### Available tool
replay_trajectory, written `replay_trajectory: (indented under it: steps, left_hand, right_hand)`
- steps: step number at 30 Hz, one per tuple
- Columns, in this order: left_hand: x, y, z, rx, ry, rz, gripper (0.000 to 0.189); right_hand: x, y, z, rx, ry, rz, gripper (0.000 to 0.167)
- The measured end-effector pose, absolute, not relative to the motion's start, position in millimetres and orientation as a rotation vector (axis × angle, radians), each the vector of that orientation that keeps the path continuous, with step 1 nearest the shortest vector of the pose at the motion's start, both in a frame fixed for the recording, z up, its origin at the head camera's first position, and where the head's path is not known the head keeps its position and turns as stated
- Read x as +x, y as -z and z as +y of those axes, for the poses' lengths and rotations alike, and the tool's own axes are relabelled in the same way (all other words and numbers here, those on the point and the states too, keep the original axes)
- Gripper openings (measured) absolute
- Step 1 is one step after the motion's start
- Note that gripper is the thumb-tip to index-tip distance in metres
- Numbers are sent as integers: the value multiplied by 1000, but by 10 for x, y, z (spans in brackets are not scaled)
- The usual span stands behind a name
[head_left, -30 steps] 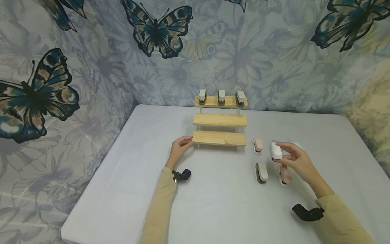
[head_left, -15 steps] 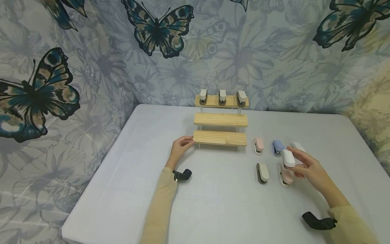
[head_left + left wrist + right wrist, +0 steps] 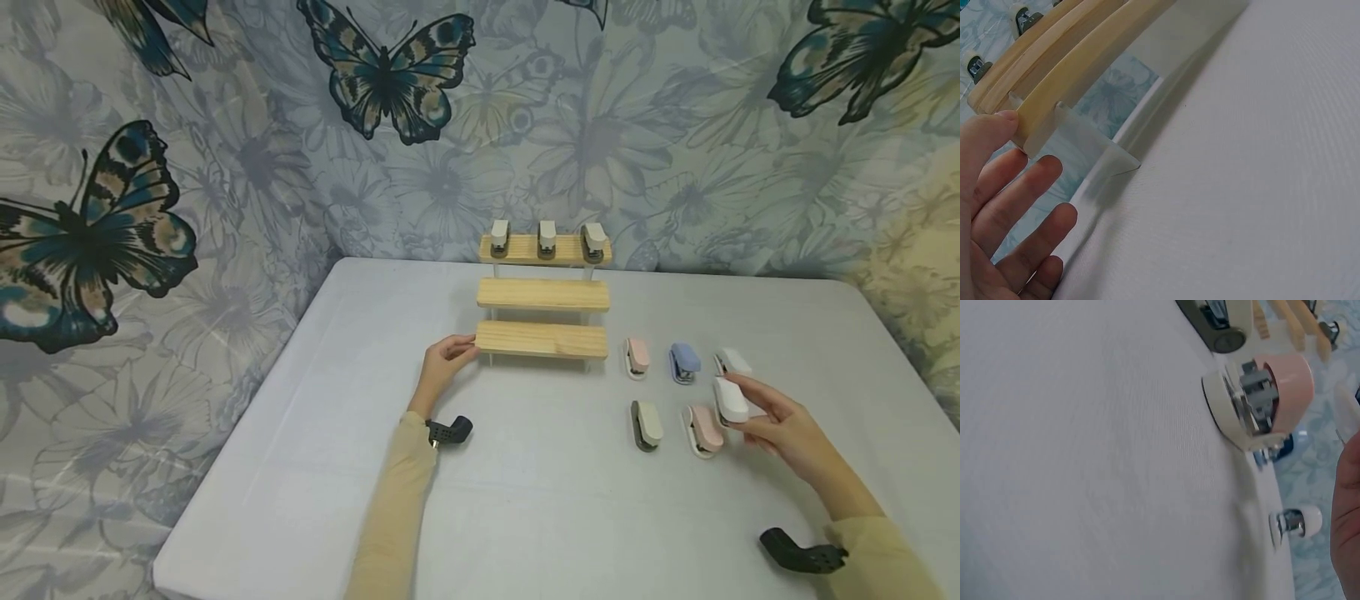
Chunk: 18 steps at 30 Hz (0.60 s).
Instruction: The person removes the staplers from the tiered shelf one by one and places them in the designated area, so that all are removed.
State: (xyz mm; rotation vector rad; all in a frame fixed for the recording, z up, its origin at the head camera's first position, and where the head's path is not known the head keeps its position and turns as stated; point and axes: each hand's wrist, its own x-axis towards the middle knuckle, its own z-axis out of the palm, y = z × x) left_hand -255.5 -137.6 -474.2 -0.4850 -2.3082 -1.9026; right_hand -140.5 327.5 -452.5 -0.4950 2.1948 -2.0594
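Note:
My right hand (image 3: 783, 429) pinches a white stapler (image 3: 731, 401) above the table's right side, just right of a pink stapler (image 3: 705, 430). A second white stapler (image 3: 733, 362) stands behind it. In the right wrist view, that hand (image 3: 1347, 512) shows only partly at the edge, and the pink stapler (image 3: 1288, 390) is large. My left hand (image 3: 444, 367) pinches the left end of the lowest wooden shelf (image 3: 540, 339) of a three-tier stand. In the left wrist view, its thumb lies on the plank (image 3: 1054, 94) and the other fingers are spread below.
Three pale staplers (image 3: 547, 239) stand on the top shelf (image 3: 525, 250). Nearer on the white table (image 3: 525, 500) are a smaller pink stapler (image 3: 637, 357), a blue stapler (image 3: 684, 363) and a cream stapler (image 3: 647, 426) with a dark base. Butterfly-patterned cloth (image 3: 450, 183) hangs behind.
My right hand has carried the white stapler right and toward me, uncovering the blue stapler and the white one behind. The left hand keeps its place at the shelf.

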Motion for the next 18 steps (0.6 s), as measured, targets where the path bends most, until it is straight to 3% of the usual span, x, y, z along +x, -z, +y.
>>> replay_trajectory:
  steps: [18]
  left_hand:
    - [-2533,4715,-1376,-499,1917,-2321,27]
  right_hand:
    - [-1239,4676,3637,-339,1986,2216,58]
